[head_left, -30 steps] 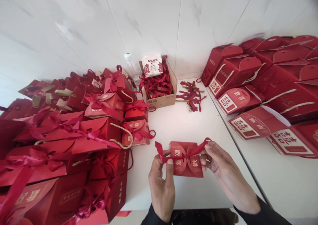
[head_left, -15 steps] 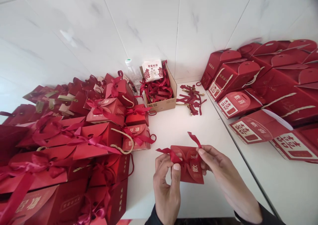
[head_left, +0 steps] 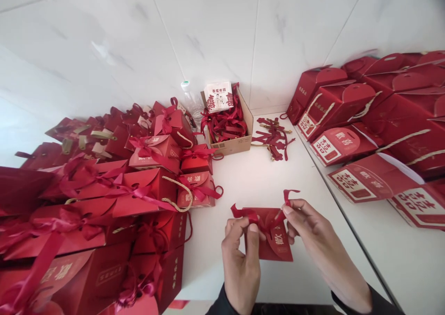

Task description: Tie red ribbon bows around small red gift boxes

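A small red gift box point(head_left: 274, 246) with gold lettering is on the white table between my hands, its flaps closed on top. A dark red ribbon point(head_left: 266, 223) runs across it and is looped near the middle. My left hand point(head_left: 242, 254) pinches the ribbon's left part between thumb and fingers, with a loose tail sticking out above. On the other side my right hand point(head_left: 308, 229) pinches the ribbon's right end, whose tip stands up past the fingers. The right fingertips are beside the box's right edge; some fingers are hidden behind it.
Many red boxes tied with ribbon bows point(head_left: 146, 189) are stacked on the left. A cardboard box point(head_left: 233, 145) of ribbons, a clear bottle point(head_left: 194, 102) and a pile of red straps point(head_left: 274, 138) stand by the wall. Red boxes with rope handles point(head_left: 368, 178) fill the right.
My right hand has drawn the ribbon end slightly outward, and its tip now bends to the right. The left hand still pinches its side. The whole view has shifted a little.
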Action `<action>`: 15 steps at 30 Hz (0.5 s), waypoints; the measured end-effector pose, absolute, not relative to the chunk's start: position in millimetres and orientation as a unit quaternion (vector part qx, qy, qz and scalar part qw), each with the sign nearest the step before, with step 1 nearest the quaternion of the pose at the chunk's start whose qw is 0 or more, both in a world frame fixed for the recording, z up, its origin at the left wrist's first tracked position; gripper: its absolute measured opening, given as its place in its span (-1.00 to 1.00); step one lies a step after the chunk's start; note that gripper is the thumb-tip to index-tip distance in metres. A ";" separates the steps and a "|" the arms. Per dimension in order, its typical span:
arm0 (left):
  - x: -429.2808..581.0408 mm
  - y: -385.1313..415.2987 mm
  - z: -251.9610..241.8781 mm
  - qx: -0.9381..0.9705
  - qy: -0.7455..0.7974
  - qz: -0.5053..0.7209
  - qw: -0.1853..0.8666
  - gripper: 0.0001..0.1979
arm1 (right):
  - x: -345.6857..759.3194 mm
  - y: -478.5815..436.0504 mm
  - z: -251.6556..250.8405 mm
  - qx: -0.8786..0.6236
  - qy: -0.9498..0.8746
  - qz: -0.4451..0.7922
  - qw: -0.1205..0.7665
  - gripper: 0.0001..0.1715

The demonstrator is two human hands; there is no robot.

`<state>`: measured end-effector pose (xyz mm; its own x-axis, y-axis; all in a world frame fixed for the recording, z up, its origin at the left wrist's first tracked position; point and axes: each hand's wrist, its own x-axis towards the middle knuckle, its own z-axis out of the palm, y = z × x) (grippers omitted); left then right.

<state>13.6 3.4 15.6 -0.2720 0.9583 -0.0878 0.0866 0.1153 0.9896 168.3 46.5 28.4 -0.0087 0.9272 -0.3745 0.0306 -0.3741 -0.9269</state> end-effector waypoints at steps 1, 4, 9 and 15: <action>14.2 3.5 17.6 0.438 0.617 0.504 0.417 -0.74 | 169.4 46.1 29.7 -0.590 -0.416 0.575 0.384 -0.55; 15.8 4.2 24.1 0.479 0.625 0.478 0.390 -0.79 | 169.3 42.5 37.2 -0.590 -0.454 0.552 0.375 -0.55; 15.9 6.5 37.5 0.572 0.599 0.427 0.365 -0.82 | 158.3 31.3 53.2 -0.594 -0.510 0.508 0.360 -0.61; 11.3 10.0 40.4 0.561 0.586 0.439 0.386 -0.79 | 165.4 37.9 49.8 -0.499 -0.688 0.415 0.324 -0.77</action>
<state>11.3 10.0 40.4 -0.0730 0.9966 0.0394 0.3187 -0.0142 0.9478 165.4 37.9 49.8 -0.2913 0.9561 0.0316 0.4169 0.1566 -0.8954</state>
